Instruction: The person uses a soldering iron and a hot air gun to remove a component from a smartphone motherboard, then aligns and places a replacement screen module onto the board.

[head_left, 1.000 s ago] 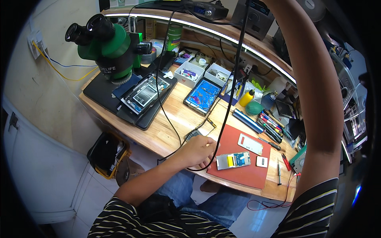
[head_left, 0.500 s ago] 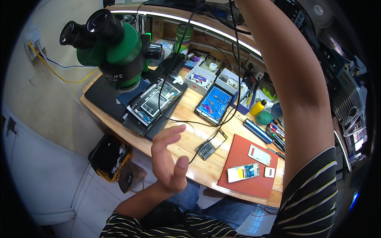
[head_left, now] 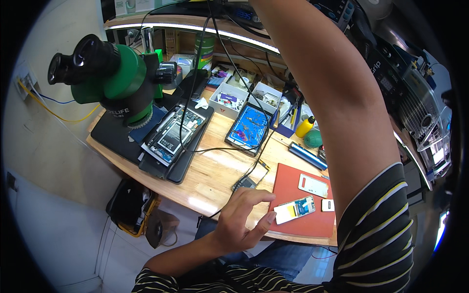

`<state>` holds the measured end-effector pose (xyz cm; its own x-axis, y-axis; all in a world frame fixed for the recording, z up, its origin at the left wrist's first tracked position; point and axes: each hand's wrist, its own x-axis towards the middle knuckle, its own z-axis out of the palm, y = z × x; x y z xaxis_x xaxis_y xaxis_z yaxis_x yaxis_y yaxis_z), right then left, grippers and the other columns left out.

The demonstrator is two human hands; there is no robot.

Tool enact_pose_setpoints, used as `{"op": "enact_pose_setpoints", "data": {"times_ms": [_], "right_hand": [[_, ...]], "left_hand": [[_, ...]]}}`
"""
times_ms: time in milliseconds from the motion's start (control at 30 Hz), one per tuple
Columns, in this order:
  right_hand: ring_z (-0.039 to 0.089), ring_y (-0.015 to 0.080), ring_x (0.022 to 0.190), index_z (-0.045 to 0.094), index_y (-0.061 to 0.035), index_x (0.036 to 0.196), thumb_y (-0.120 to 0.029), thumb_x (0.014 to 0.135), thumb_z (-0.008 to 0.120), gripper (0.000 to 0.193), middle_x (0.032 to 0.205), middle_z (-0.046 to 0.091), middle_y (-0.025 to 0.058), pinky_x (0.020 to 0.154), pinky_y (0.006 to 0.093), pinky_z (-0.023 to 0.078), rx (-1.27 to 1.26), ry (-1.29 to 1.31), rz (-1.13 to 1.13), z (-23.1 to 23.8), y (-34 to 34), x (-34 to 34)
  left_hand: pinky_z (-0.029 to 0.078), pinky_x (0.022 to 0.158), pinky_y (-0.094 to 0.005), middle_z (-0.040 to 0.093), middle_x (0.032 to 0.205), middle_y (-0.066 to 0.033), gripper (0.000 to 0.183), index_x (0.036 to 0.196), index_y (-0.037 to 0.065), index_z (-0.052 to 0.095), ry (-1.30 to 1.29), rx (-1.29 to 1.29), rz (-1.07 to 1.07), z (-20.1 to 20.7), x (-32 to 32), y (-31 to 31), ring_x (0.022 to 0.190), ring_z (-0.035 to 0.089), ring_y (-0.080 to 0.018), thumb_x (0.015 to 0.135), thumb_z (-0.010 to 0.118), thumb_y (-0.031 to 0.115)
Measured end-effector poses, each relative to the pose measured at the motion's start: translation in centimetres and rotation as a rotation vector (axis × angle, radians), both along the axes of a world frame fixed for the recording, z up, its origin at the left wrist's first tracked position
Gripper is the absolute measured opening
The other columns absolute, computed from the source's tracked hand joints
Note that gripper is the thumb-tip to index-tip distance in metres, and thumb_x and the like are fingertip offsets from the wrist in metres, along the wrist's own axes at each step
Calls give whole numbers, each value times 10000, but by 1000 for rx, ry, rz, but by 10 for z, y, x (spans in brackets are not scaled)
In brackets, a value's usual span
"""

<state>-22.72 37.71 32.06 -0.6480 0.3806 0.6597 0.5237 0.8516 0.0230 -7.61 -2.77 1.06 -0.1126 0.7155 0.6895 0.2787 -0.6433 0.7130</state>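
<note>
My left hand (head_left: 237, 222) is raised over the front edge of the bench, empty, with thumb and forefinger apart. Its fingertips are near an opened white phone (head_left: 284, 215) with a yellow patch and blue circuit board, lying on a reddish-brown mat (head_left: 308, 230). The mat also bears a pale back cover (head_left: 320, 189) and a small white square piece (head_left: 328, 205). Partly hidden behind my left hand is a small dark board with a keypad-like grid (head_left: 247, 182). My right arm stretches up past the top edge, so its hand is out of view.
A green and black microscope (head_left: 112, 80) stands at left beside an opened device with a battery (head_left: 171, 136). Black cables (head_left: 222, 149) hang across the bench. Behind are a blue tray (head_left: 250, 128), white parts boxes (head_left: 229, 100), a yellow bottle (head_left: 305, 128) and a blue cylinder (head_left: 308, 155).
My left hand has moved right, from the bench's front edge toward the white phone. The view has shifted, so the bench sits further left. My right arm stays stretched upward.
</note>
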Motion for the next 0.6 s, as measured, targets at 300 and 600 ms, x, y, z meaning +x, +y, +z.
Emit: {"op": "enact_pose_setpoints", "data": {"times_ms": [300, 600], "right_hand": [[737, 380, 916, 769, -24, 1045, -340, 911, 655, 362, 1011, 751, 212, 782, 483, 601, 319, -241, -142, 21, 34, -31], [764, 267, 757, 786, -15, 898, -126, 858, 648, 182, 849, 773, 156, 699, 424, 609, -156, -161, -230, 22, -12, 1]], "left_hand": [[540, 802, -347, 724, 1059, -146, 274, 1158, -11, 636, -42, -90, 63, 3, -10, 0, 928, 679, -246, 925, 721, 108], [534, 759, -341, 719, 1006, -120, 222, 1102, 25, 682, -6, -166, 43, 4, -12, -1, 869, 686, -233, 900, 742, 96]]}}
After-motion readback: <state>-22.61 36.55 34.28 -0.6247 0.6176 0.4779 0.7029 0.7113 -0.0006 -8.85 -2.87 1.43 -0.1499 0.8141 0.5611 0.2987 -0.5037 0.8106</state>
